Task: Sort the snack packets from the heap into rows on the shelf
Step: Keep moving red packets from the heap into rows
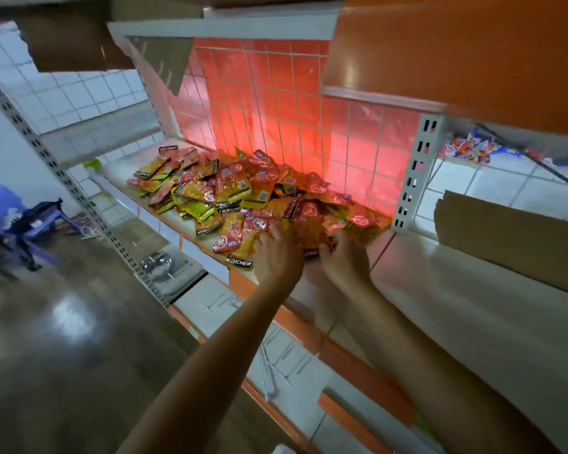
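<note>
A heap of snack packets (230, 194) lies loose on the white shelf (122, 167). It is piled against the orange wire grid (276, 109) at the far side and spreads from near the left end to the slotted post (417, 172) on the right. The packets are red-orange and yellow-green, many with a black band reading KONCHEW, and they overlap at all angles.

2 bare hands reach into the near right part of the heap. The left hand (277, 257) lies palm down on the packets, its fingers (268, 235) straight and slightly spread, touching the top ones. The right hand (346, 260) is just beside it, also palm down. Its fingers push in among the packets and their tips are hidden, so I cannot tell whether they pinch 1.

To the right, past the post, a brown cardboard sheet (505, 237) rests on the next shelf section. A metal bowl (156, 262) sits on the lower shelf at the left, and more packets (466, 149) lie far right.
</note>
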{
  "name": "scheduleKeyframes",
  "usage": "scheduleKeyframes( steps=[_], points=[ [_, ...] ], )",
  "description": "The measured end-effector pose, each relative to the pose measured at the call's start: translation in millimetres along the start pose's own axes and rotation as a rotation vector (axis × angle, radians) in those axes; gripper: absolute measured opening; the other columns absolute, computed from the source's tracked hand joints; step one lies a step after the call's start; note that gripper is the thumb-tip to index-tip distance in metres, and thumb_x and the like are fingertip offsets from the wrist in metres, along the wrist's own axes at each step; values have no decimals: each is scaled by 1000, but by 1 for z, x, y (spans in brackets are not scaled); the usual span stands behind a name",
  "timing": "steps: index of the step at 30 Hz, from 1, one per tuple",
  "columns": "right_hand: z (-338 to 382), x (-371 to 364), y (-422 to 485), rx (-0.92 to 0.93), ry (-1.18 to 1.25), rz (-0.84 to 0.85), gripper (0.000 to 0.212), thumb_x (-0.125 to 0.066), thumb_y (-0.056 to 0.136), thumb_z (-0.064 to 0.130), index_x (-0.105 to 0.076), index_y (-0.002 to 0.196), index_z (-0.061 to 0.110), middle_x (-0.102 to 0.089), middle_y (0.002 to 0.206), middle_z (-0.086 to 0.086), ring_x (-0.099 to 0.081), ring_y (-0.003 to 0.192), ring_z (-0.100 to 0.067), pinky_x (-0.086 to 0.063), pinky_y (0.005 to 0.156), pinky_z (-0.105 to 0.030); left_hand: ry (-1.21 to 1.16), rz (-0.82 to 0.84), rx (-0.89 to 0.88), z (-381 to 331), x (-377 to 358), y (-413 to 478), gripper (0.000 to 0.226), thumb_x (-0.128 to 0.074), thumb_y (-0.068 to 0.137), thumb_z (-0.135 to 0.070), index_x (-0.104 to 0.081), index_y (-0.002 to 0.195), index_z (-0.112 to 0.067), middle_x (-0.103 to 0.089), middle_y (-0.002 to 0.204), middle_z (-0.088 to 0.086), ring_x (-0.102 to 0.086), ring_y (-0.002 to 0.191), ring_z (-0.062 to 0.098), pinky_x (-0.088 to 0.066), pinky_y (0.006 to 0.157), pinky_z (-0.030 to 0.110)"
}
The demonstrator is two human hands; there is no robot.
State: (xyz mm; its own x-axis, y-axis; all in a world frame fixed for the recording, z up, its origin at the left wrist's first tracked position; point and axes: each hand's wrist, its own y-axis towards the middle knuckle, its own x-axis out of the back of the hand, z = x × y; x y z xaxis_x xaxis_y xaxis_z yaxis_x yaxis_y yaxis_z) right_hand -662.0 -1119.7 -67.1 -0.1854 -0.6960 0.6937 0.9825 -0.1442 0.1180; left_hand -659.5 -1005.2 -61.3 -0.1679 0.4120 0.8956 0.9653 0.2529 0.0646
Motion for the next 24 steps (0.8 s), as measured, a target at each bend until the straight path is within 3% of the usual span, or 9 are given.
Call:
scheduleKeyframes(
  steps=[5,9,16,19,22,24],
  points=[
    [20,-31,38,-111,-107,-19,49,-55,92,37,-45,129,6,-54,126,-18,-50,118,-36,-43,95,-42,11,61,25,14,-4,35,56,-52,94,-41,-32,133,-6,-48,126,20,-46,121,35,-45,92,42],
    [21,-48,49,-221,-199,-48,61,-59,86,51,-47,126,6,-55,125,-19,-52,116,-37,-44,92,-44,-49,13,6,18,-10,47,48,-48,96,-32,-30,133,-7,-53,121,20,-54,112,37,-47,86,43],
    [12,-48,45,-308,-29,-116,55,-65,81,40,-50,127,14,-52,125,-14,-55,110,-35,-50,86,-41,-293,28,-57,22,-12,52,82,-61,88,-34,-11,146,-4,-60,118,23,-57,106,42,-45,81,44],
    [5,-40,36,-344,41,-178,51,-64,81,36,-48,125,16,-55,122,-12,-57,107,-35,-50,88,-45,-446,26,-65,12,-12,44,78,-53,93,-42,-8,149,-12,-59,121,22,-56,106,43,-44,80,43],
    [-1,-28,22,-374,141,-242,54,-66,81,48,-44,122,22,-62,116,-9,-60,105,-35,-48,88,-40,-584,58,-169,1,-12,31,82,-58,92,-43,-8,150,-15,-59,125,20,-59,106,39,-50,83,43],
    [-7,-16,13,-414,184,-298,56,-66,80,52,-43,122,23,-64,114,-8,-61,103,-34,-47,85,-38,-660,53,-226,-7,-12,20,77,-60,92,-42,-17,150,-16,-64,120,15,-64,102,32,-53,82,40]
  ],
)
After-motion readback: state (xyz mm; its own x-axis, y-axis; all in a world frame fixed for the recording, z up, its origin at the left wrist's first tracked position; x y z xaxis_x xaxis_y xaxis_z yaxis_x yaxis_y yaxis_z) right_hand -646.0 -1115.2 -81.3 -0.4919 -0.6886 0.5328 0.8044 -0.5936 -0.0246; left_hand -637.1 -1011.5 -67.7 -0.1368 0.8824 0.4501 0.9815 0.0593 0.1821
